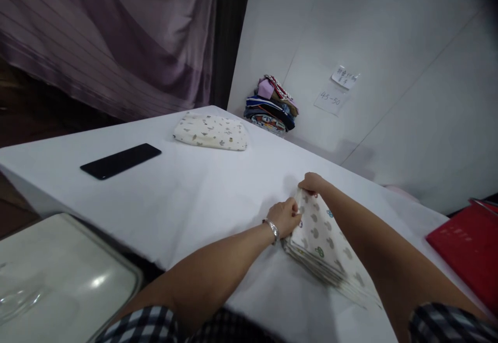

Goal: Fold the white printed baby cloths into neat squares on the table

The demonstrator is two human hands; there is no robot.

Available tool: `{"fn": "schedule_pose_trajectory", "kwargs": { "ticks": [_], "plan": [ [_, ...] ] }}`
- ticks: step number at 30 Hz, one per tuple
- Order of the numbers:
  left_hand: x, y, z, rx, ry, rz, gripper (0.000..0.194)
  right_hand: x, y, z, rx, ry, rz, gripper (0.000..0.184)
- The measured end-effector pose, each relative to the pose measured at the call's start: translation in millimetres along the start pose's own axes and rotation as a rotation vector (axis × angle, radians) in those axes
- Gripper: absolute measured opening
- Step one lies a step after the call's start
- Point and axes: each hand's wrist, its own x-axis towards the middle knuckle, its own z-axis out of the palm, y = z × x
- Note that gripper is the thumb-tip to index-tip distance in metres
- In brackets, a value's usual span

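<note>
Two hands, left (283,217) and right (311,182), at one end of my printed cloth (321,231)

The cloth lies folded in many layers on the white table (218,197), in front of me and a little to my right. From my fingers it runs back toward me and off to the right, passing beneath my right forearm, which hides part of it. It is pale, with grey shapes and a few small coloured outlines, and its layered edges show along the near left side.

My right hand has the far corner, fingers bent down and closed on it. My left hand, with a silver bracelet (274,231) at the wrist, sits just beside and slightly nearer, fingers curled and pinching the left edge. The two hands are close but apart.

Well beyond them, another folded cloth (212,133) with scattered little prints lies flat, and left of that a black slab (121,161). A pile of mixed fabrics (270,105) stands near the wall (397,63), where two paper notes (337,90) hang, the lower one reading 45-50. A red item (467,244) is at my far right
</note>
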Motion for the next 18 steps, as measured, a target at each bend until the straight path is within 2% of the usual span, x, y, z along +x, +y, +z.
{"fn": "schedule_pose_trajectory", "kwargs": {
  "ticks": [2, 6, 10, 14, 18],
  "plan": [
    [0.9, -0.9, 0.9, 0.005, -0.006, 0.009, 0.012, 2.1, -4.6, 2.8, -0.044, 0.023, -0.005, 0.016],
    [2.5, -2.0, 1.7, 0.004, -0.019, 0.004, 0.01, 1.1, -5.1, 12.4, -0.058, 0.076, -0.032, 0.031],
    [3.2, -3.5, 1.8, -0.007, -0.066, -0.008, 0.01, -4.7, 6.4, 17.0, 0.003, 0.123, -0.098, 0.024],
    [4.4, -5.4, 2.3, -0.014, -0.088, -0.009, 0.011, -24.1, 22.1, 20.0, 0.102, 0.205, -0.185, 0.031],
    [7.1, -6.2, 3.0, -0.039, -0.107, -0.013, 0.01, -53.2, 32.7, 37.8, 0.15, 0.332, -0.283, 0.033]
  ]
}}
